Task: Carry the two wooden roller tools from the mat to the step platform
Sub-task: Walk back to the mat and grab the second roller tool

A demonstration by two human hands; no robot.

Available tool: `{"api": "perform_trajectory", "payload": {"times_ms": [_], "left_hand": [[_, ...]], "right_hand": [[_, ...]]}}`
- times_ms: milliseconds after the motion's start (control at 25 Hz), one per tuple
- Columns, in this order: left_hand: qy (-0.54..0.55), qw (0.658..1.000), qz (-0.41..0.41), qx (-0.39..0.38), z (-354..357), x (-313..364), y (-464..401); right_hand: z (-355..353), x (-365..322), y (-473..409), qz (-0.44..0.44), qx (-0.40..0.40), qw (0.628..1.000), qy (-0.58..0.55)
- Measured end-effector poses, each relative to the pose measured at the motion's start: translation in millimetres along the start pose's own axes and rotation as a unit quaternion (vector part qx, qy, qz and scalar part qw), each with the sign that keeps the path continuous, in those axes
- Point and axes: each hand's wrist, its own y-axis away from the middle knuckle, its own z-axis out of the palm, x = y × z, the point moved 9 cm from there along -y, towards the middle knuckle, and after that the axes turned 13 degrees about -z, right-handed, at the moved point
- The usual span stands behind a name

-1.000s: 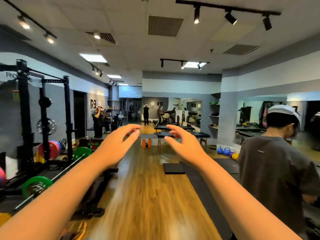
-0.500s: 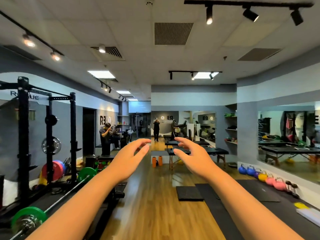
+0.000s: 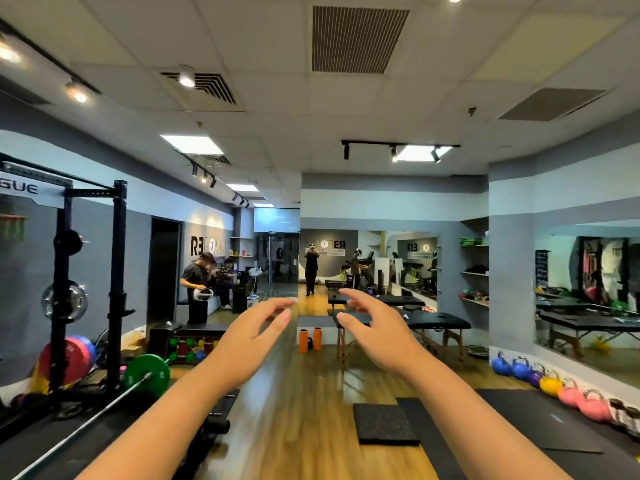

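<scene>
Gym floor, both arms raised forward, hands holding nothing.
Black mat (image 3: 384,423) on wood floor ahead; kettlebells (image 3: 550,384) along right wall; barbell (image 3: 145,375) and rack (image 3: 117,289) left; massage table (image 3: 433,322) beyond. Left hand (image 3: 242,344) and right hand (image 3: 384,336) apart, fingers loosely spread, slightly curved. Wooden roller tools: cannot tell where; two orange cylinders (image 3: 309,339) stand far ahead, well beyond fingertips.

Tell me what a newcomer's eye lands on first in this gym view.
Two bare hands, the left hand and the right hand, reach forward empty at centre, fingers loosely spread. Behind them two orange foam rollers stand upright on the wood floor. A row of coloured kettlebells lines the right wall, and a green barbell plate sits left.
</scene>
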Motion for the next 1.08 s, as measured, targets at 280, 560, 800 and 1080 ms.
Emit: {"api": "perform_trajectory", "payload": {"times_ms": [280,560,800,1080], "left_hand": [[0.002,1.0,0.003,-0.023,50,-88,-188],[-0.033,0.999,-0.001,-0.02,141,-192,-346],[-0.047,0.998,-0.025,-0.012,223,-239,-499],[-0.043,0.999,-0.021,0.014,283,-297,-645]], "right_hand": [[59,150,-124,0.017,0.012,1.0,0.011],[105,338,-224,0.007,-0.001,1.0,0.014],[112,494,-328,0.009,-0.022,0.999,0.021],[142,632,-435,-0.004,-0.021,1.0,-0.004]]}}
